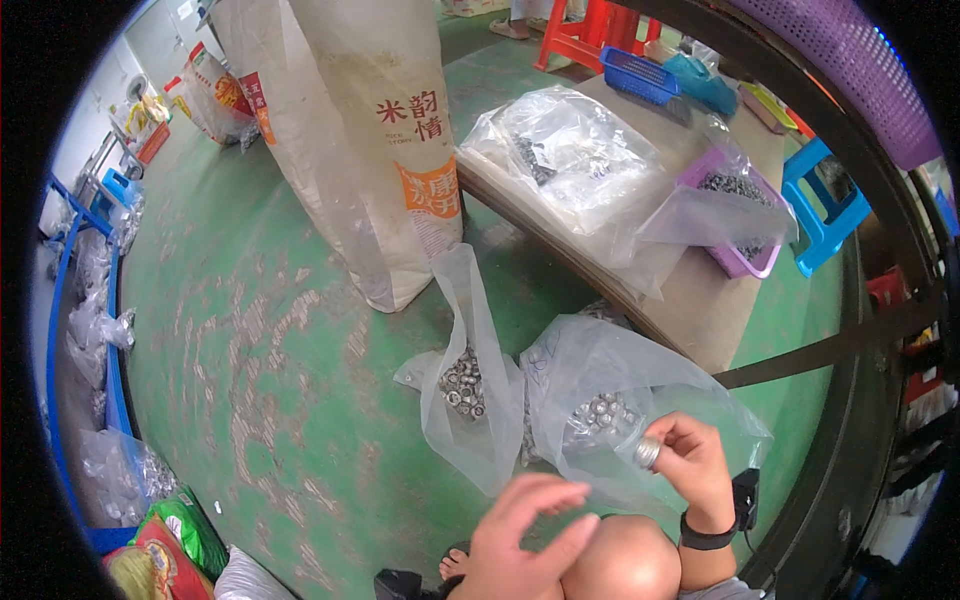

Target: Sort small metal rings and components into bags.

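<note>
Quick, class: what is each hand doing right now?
Left hand: open, holding nothing, above the knee.
Right hand: closed on a small metal part.

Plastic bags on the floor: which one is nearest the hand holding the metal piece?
The right-hand bag, directly under the right hand; the left bag lies farther away.

Left hand [530,540] low centre, palm down, fingers spread & loosely curved, gripping nothing, hovering above bare knee; right hand [690,465] raised just to its right, wrist w/ dark band, thumb & fingertips pinched round small silvery metal piece [648,452], forearm coming up from lower edge.
</note>
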Motion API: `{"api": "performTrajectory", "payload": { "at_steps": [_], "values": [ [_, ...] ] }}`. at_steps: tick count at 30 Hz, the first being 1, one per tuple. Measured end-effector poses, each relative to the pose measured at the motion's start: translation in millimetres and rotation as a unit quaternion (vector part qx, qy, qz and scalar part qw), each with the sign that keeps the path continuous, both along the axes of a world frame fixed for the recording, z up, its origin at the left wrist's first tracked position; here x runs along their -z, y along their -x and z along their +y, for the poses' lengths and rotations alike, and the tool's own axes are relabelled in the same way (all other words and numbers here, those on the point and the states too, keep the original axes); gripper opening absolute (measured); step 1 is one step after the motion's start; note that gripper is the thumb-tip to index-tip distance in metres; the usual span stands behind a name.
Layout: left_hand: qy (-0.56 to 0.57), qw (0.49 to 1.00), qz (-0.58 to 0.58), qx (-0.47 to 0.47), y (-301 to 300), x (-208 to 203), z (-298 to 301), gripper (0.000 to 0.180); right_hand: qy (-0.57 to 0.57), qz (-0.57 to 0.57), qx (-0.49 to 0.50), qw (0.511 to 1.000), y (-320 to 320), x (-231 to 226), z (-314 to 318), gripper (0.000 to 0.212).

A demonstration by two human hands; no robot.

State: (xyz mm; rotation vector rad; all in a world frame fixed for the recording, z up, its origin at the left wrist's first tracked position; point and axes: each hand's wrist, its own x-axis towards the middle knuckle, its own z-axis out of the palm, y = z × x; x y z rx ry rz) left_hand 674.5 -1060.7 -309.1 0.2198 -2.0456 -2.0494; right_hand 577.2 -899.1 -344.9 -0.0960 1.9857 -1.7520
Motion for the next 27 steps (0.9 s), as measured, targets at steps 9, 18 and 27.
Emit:
{"api": "performTrajectory", "payload": {
  "at_steps": [9,18,27],
  "values": [
    [0.001,0.971,0.108,0.213,-29.6,-27.8,44.9,0.021,-0.192,-0.018,-0.102,0.976,18.9,64.5,0.1,0.013],
    [0.039,0.974,0.110,0.195,-36.8,-18.5,37.4,0.021,-0.275,0.110,-0.073,0.952,28.5,72.6,-19.5,0.024],
    [0.050,0.980,0.090,0.169,-35.7,-9.1,26.8,0.021,-0.388,0.464,-0.178,0.776,75.0,143.9,-68.7,0.054]
  ]
}}
